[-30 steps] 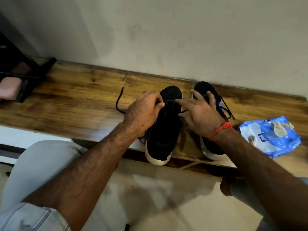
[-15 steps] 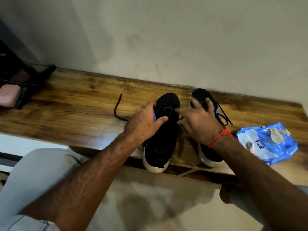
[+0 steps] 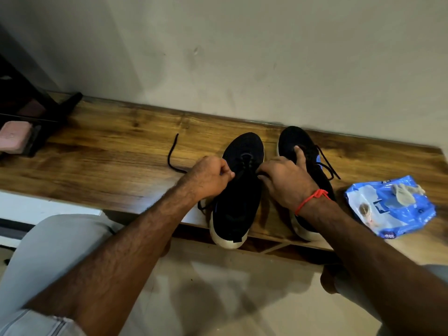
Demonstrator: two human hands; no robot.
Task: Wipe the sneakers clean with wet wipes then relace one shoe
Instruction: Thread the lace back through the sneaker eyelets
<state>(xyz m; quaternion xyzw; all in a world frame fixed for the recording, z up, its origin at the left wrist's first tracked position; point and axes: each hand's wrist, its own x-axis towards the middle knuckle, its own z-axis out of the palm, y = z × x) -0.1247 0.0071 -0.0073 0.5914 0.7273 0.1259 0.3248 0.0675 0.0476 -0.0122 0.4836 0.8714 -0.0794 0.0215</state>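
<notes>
Black knit sneakers with white soles, the left sneaker (image 3: 238, 190) and the right sneaker (image 3: 306, 170), stand side by side on the wooden tabletop (image 3: 109, 166). Left hand (image 3: 208, 177) and right hand (image 3: 286, 180) each pinch the black shoelace (image 3: 172, 156) over the left sneaker; a blue wet-wipes pack (image 3: 390, 207) lies nearby.
</notes>
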